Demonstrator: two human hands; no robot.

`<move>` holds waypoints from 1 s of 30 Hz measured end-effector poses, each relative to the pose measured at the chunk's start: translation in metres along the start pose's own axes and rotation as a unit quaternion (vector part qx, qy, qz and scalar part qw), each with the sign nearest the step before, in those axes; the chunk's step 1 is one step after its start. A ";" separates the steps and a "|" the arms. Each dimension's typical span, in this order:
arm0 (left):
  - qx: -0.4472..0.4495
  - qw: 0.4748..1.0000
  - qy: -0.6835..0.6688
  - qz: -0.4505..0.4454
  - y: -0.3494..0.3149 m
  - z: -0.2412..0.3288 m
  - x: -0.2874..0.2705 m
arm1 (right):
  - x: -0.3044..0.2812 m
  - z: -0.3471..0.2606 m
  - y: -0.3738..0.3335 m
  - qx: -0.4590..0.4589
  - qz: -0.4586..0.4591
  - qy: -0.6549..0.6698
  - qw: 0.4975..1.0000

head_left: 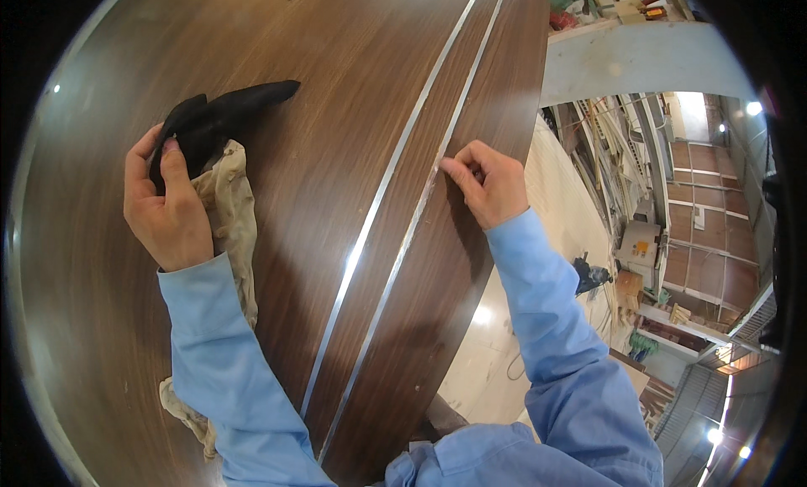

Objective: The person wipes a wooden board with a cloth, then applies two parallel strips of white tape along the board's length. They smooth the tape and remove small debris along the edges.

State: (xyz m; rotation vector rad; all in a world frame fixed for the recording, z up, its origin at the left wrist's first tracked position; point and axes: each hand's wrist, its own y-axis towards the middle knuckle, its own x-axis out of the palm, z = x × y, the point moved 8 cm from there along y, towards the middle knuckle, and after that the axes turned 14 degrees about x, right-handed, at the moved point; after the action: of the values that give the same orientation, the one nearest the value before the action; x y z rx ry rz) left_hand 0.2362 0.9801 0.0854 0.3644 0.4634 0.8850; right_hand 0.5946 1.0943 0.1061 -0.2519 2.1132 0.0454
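Left hand (178, 214), upper left of frame: thumb and fingers closed on a crumpled black cloth (223, 121), bunched in the grip, loose end pointing to upper centre. Crumpled beige cloth (231, 201) sits just right of that wrist and runs down beside the forearm; another beige bit shows left of the sleeve at lower left, can't tell if same piece.

Right hand (500, 189), right of centre: fingers curled in, thumb tip down at a long thin silvery strip (412, 228), the right-hand one of two. Thumb looks to be touching the strip; can't tell if anything is pinched, inner fingers are shaded.

Second long silvery strip (372, 211) runs just left of it, roughly parallel, apart along the visible length. Both slant from top centre to lower centre across a large brown wood-grain panel (101, 302) filling left and middle of frame.

Light blue long sleeves (546, 302) on both arms. Right side of frame: pale floor (483, 357), a small black object (593, 274) on it, shape unclear, with stacked long boards (597, 151) above, near the upper right
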 end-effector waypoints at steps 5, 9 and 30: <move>0.001 1.000 -0.023 0.003 -0.002 -0.003 0.000 | 0.004 -0.008 -0.001 -0.049 -0.038 -0.008 0.998; -0.005 1.000 -0.014 -0.002 -0.001 -0.006 0.000 | -0.006 0.002 0.022 -0.004 0.012 -0.003 1.000; -0.031 0.997 -0.071 0.010 -0.002 -0.004 0.003 | -0.009 0.014 0.033 0.048 0.106 -0.044 0.992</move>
State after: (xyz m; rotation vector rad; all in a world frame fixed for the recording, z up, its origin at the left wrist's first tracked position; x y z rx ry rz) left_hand 0.2369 0.9819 0.0801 0.3726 0.2999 0.8850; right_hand 0.6041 1.1301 0.1045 0.0317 2.0395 0.0791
